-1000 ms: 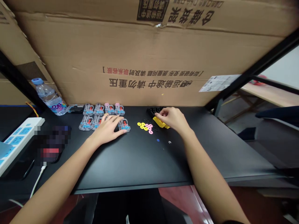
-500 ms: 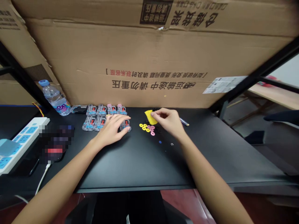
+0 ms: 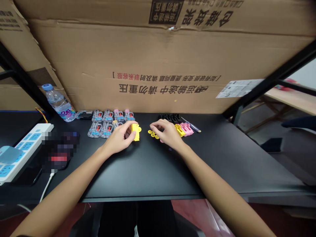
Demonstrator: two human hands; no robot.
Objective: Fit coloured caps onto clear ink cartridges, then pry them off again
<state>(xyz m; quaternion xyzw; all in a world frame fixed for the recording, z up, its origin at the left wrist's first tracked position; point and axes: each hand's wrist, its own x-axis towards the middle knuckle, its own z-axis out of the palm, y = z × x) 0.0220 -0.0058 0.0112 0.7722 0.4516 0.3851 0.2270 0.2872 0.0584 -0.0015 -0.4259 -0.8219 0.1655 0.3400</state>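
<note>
My left hand [image 3: 121,136] is closed around a yellow plastic piece [image 3: 135,132], held upright just over the table, with a small rounded bit at its right side. Behind and left of that hand stand several clear plastic assemblies [image 3: 106,129] with red and blue parts inside. My right hand [image 3: 168,131] hovers by a small group of yellow rings [image 3: 153,134], its thumb and fingers drawn together; whether anything is between them is hidden. Pink rings lie mostly covered under that hand. Beyond its wrist are yellow pieces [image 3: 179,130] and pink pieces [image 3: 187,129].
A row of black pieces [image 3: 170,117] and a pen-like tool [image 3: 191,125] lie at the back. To the left are a water bottle [image 3: 60,102], a white power strip [image 3: 27,148] and a phone-like device with a cable. A cardboard wall [image 3: 148,56] closes off the back.
The yellow piece has passed from my right hand to my left, which has closed on it. My right hand has come down and left toward the rings, uncovering the pink, yellow and black pieces.
</note>
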